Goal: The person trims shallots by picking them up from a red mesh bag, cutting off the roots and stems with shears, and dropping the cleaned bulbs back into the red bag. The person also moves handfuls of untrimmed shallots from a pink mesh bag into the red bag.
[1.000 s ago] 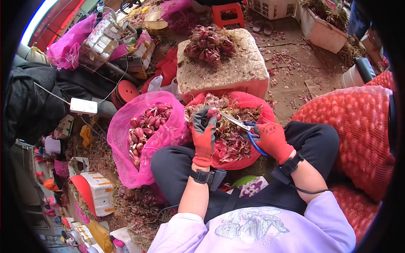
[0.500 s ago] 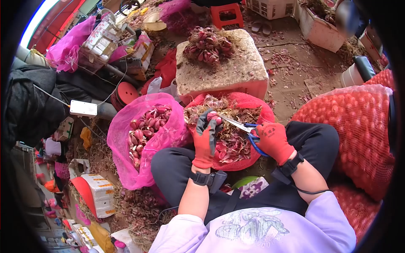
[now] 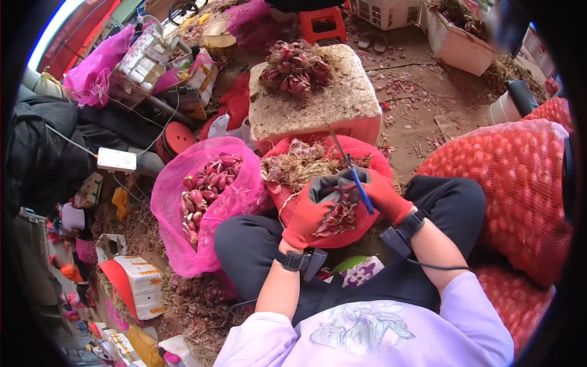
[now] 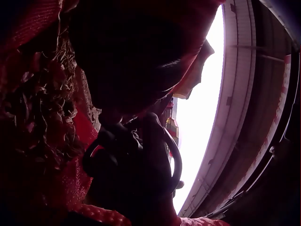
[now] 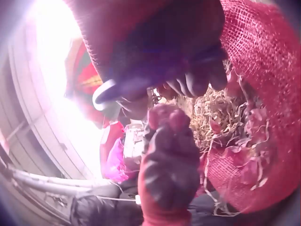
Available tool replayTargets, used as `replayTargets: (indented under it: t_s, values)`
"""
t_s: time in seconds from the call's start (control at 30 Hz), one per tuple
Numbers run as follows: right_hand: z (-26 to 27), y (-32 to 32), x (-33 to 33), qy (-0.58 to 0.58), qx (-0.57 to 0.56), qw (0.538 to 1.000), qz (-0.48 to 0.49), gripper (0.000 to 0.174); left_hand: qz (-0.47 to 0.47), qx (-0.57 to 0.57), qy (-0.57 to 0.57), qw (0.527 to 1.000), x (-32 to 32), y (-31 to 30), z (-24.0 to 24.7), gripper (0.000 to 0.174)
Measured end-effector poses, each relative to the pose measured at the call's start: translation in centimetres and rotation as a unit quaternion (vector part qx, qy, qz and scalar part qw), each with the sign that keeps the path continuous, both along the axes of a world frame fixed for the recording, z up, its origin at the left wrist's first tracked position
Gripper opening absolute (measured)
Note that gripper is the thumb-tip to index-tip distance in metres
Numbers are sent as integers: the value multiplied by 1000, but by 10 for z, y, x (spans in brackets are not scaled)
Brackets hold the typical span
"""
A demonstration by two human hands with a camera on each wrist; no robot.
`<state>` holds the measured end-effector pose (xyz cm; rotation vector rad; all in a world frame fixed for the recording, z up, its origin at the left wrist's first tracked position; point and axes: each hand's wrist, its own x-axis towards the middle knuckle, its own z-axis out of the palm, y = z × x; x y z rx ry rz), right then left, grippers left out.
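Note:
Over a red mesh bag (image 3: 380,164) of shallot skins and roots, my gloved hands work close together. My left hand (image 3: 310,211) pinches a shallot (image 5: 162,117) between thumb and fingertips; in the head view the glove mostly hides the bulb. Blue-handled scissors (image 3: 362,191) are held in my right hand (image 3: 380,194), their blades pointing up and away from the shallot. The right fingertips are right at the left hand's. A dark scissor loop shows in the left wrist view, which is mostly shadowed.
Left of the hands stands a pink mesh bag (image 3: 166,205) with trimmed shallots (image 3: 211,177). Ahead, a foam box (image 3: 354,101) bears a shallot bunch (image 3: 298,67). A large, full red mesh sack (image 3: 501,183) stands at the right, with a red stool (image 3: 322,24) farther back.
Both hands have come lower and closer together. The scissors, earlier pointing at the bulb in the left hand, have swung upright, and the right fingers have moved to the left hand.

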<state>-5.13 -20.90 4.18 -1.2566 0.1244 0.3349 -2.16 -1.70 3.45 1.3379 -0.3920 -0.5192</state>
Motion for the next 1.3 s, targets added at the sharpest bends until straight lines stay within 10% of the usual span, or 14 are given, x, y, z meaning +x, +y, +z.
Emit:
replayTargets:
  t_s: [0.17, 0.27, 0.37, 0.47, 0.6, 0.8, 1.1, 1.2, 1.3]
  values:
    - [-5, 7, -2, 17, 164, 986, -15, 27, 78, -139, 192, 968, -4, -6, 17, 22]
    - [-4, 12, -2, -13, 133, 990, -46, 25, 132, -95, 86, 983, -4, -15, 0, 23]
    - [-7, 20, -3, -80, 74, 991, -83, 25, 156, -176, 228, 945, -6, -25, 3, 25]
    - [-7, 20, -5, -303, -320, 893, -93, 28, 62, -126, 164, 976, -4, -16, -16, 28]
    - [-29, 27, -5, -168, -59, 979, -101, 44, 67, -159, 200, 964, -9, -11, 2, 28]
    - [-41, 23, -4, -162, -90, 979, -89, 49, 126, -215, 166, 954, -12, -19, 4, 27]
    - [-6, 23, -6, -349, -414, 833, -111, 43, 100, -144, 161, 971, -7, 1, -25, 19]
    - [-13, 24, -7, -339, -377, 854, -120, 38, 166, -75, 197, 963, -5, -1, -25, 17]
    - [-17, 32, -8, -155, -111, 971, -146, 32, 173, -99, 188, 962, -9, -9, -17, 15]
